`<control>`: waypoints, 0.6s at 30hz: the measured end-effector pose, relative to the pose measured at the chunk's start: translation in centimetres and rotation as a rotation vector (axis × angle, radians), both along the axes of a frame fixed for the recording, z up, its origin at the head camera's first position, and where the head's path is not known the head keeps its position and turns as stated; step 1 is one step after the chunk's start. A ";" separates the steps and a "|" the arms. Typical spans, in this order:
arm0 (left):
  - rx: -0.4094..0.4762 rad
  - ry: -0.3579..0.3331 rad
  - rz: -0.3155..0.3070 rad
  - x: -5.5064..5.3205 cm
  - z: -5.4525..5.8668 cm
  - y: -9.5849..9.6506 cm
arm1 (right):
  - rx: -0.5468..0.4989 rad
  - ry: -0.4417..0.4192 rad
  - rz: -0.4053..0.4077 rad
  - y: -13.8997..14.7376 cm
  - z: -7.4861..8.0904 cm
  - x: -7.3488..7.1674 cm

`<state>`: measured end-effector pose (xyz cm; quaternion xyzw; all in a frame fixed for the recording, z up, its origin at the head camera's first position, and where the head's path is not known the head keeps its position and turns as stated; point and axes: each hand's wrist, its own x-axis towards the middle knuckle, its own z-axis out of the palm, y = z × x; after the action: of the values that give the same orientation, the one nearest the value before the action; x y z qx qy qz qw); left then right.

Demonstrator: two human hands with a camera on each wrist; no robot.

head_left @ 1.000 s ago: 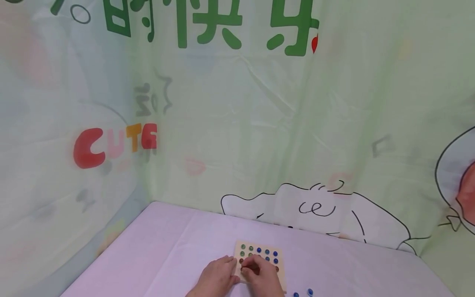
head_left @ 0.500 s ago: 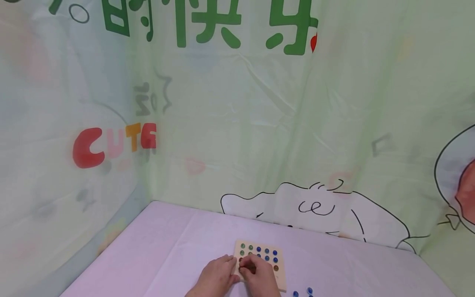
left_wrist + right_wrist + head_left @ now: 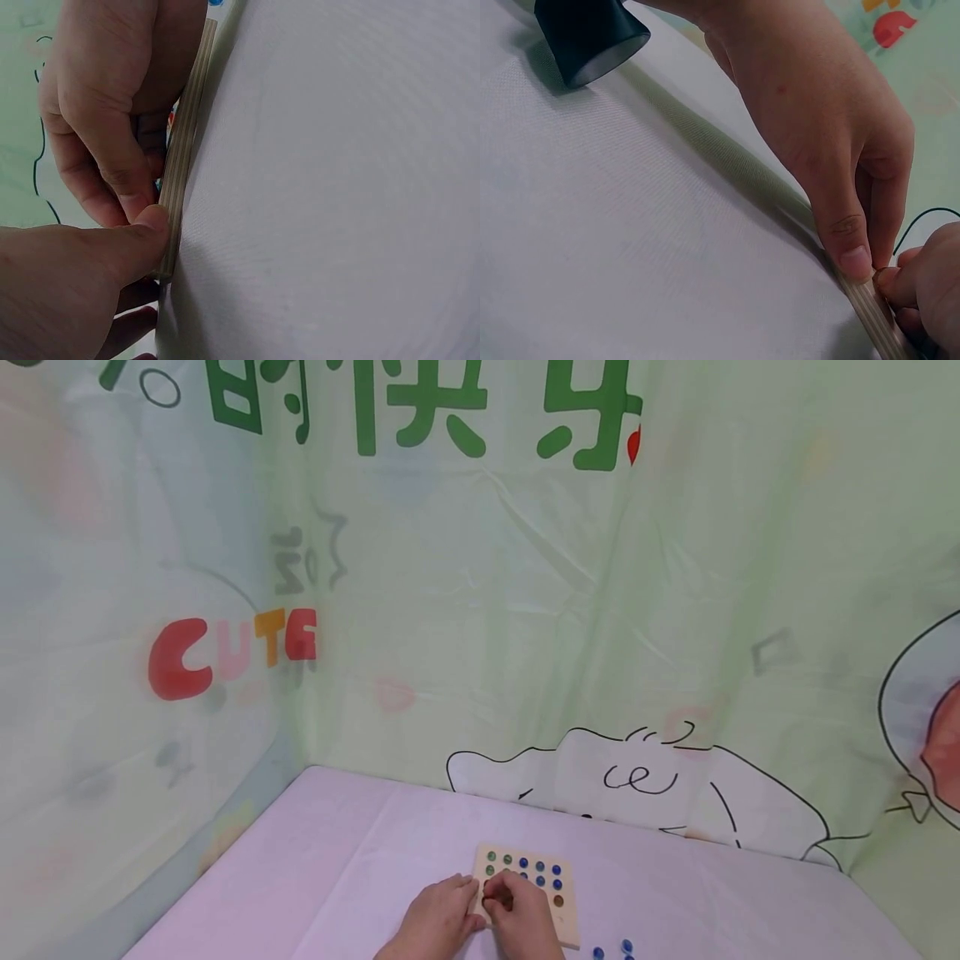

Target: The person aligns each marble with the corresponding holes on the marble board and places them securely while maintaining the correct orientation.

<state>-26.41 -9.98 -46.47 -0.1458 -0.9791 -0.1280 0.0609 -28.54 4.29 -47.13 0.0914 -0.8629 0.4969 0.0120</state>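
Observation:
A pale wooden board [image 3: 567,927] with rows of glass marbles lies on the table. Its back rows hold green marbles [image 3: 491,857] and blue marbles [image 3: 557,870]; a brown marble [image 3: 558,901] sits further forward at the right. My left hand [image 3: 435,917] grips the board's left side, its thumb against the board edge [image 3: 184,150] in the left wrist view. Over the board's left part, my right hand [image 3: 525,917] pinches a small brown marble between thumb and forefinger, mostly hidden by the fingertips. The right hand also covers the middle of the board.
Several loose blue marbles [image 3: 627,946] lie right of the board, near the bottom of the head view. A light cloth [image 3: 360,860] covers the table. Printed curtains [image 3: 480,610] stand behind and at the left. A dark cylindrical object [image 3: 592,37] shows by the left wrist.
My right hand has shifted slightly left over the board, its thumb and forefinger still pinched together. The left hand stays at the board's left side.

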 end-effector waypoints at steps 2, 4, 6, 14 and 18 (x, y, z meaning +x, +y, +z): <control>0.003 -0.006 -0.003 -0.1 0.0 0.0 | -0.001 -0.001 0.003 0.1 0.0 0.0; 0.004 -0.008 -0.008 -0.1 0.0 -0.1 | -0.009 -0.001 0.010 0.2 -0.1 0.0; 0.004 -0.007 -0.011 -0.2 -0.1 -0.1 | -0.021 -0.004 0.019 0.3 -0.2 0.1; 0.015 -0.039 -0.004 -0.3 -0.1 -0.1 | -0.058 -0.020 0.038 1.1 -0.1 0.3; 0.037 -0.054 0.007 -0.4 -0.2 0.0 | -0.053 -0.008 0.036 1.6 -0.1 0.5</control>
<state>-26.81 -9.96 -46.65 -0.1378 -0.9783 -0.1501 0.0374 -28.06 5.87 -47.23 0.1049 -0.8477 0.5200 0.0021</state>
